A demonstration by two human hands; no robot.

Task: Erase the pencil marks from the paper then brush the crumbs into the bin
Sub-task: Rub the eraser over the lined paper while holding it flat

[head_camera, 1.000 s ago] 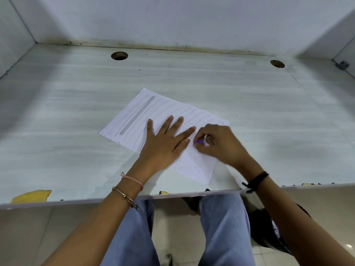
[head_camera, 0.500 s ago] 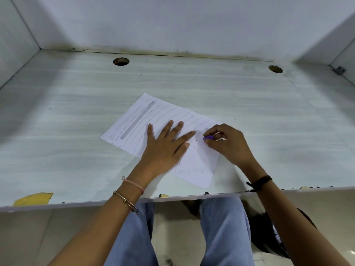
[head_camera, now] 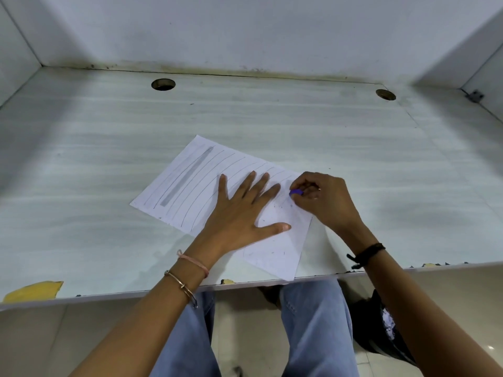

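Note:
A white sheet of paper (head_camera: 190, 186) lies tilted on the pale desk (head_camera: 81, 159), covered with long pencil lines and one thick grey smear near its far left edge. My left hand (head_camera: 242, 210) presses flat on the sheet, fingers spread. My right hand (head_camera: 324, 200) pinches a small purple eraser (head_camera: 296, 192) and holds it against the paper's far right part. Dark eraser crumbs speckle the near right part of the sheet (head_camera: 275, 248). No bin is in view.
Two round cable holes (head_camera: 163, 84) (head_camera: 385, 94) sit near the desk's back. White partition walls close in the back and both sides. Yellow chipped patches (head_camera: 32, 291) mark the front edge. My legs in jeans and a dark bag (head_camera: 381, 327) are below the desk.
My right hand with the eraser has moved away from me along the paper's right part. My left hand has stayed pressed on the sheet. The camera tilted slightly.

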